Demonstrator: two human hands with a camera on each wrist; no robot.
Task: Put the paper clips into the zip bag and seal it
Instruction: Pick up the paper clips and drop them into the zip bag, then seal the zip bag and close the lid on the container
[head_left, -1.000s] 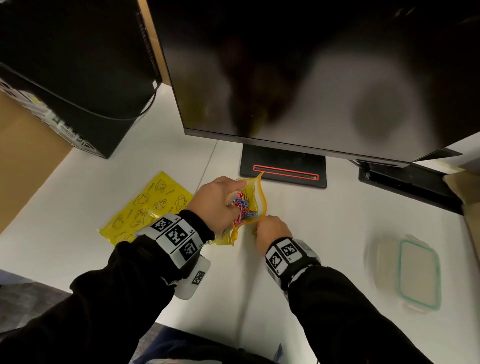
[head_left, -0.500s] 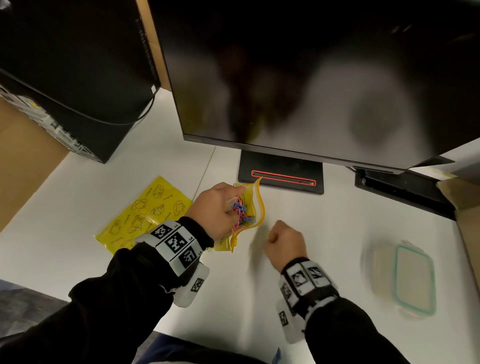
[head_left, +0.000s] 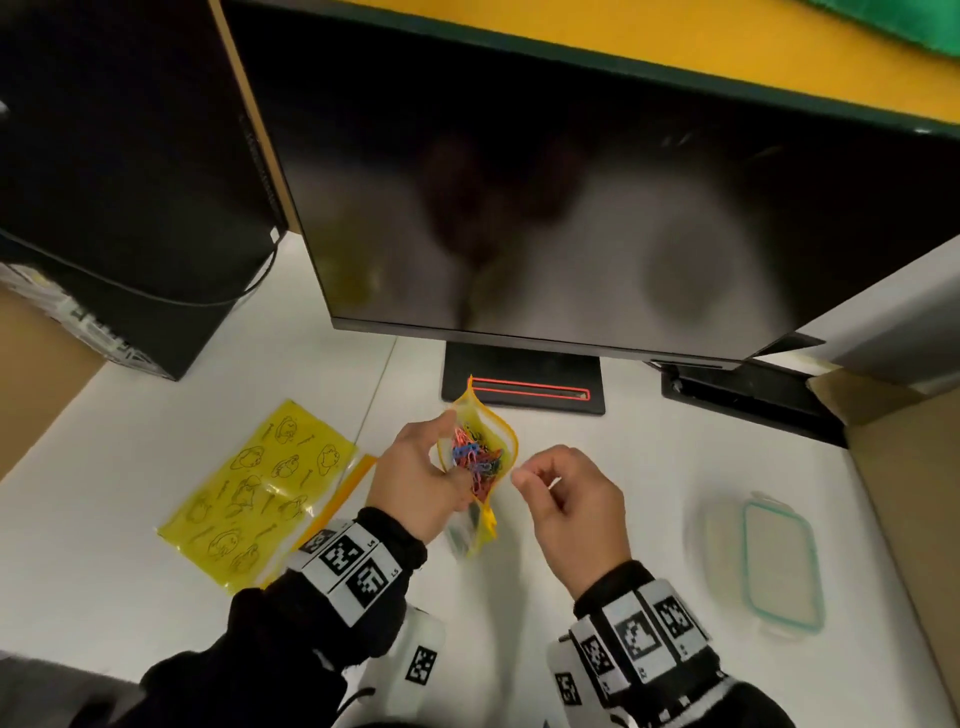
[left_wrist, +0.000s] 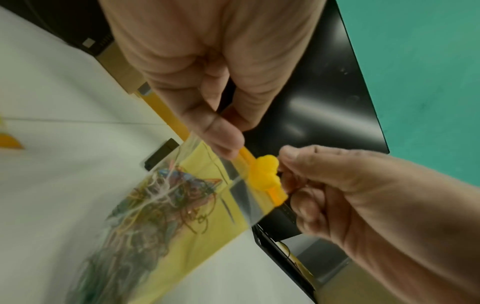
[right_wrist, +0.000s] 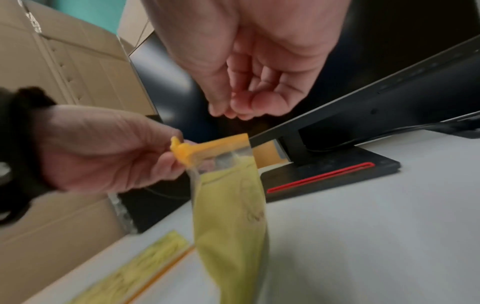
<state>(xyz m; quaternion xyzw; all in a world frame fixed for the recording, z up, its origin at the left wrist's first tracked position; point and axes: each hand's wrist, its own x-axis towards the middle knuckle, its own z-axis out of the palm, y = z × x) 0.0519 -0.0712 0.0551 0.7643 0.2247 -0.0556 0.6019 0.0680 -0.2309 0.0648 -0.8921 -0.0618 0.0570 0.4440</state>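
A yellow zip bag (head_left: 503, 441) hangs upright above the white table, with several coloured paper clips (head_left: 475, 460) inside it. My left hand (head_left: 415, 473) pinches its orange zip strip between thumb and forefinger (left_wrist: 221, 142), just beside the yellow slider (left_wrist: 265, 172). The bag's mouth bulges apart in the head view. My right hand (head_left: 566, 504) hovers right of the bag's top, its fingers (right_wrist: 241, 102) curled and thumb near forefinger. Those fingers are close to the slider; I cannot tell whether they touch it. I see nothing held in them.
A second yellow zip bag (head_left: 260, 488) lies flat at the left. A monitor (head_left: 571, 208) on a black base (head_left: 519, 364) stands just behind the hands. A lidded plastic container (head_left: 769, 561) sits at the right, a cardboard box (head_left: 909, 467) beyond it, and a black computer case (head_left: 130, 182) at the far left.
My right hand left the table beside the bag, drew back to the right, then rose level with the bag's top. My left hand kept its hold and lifted the bag slightly.
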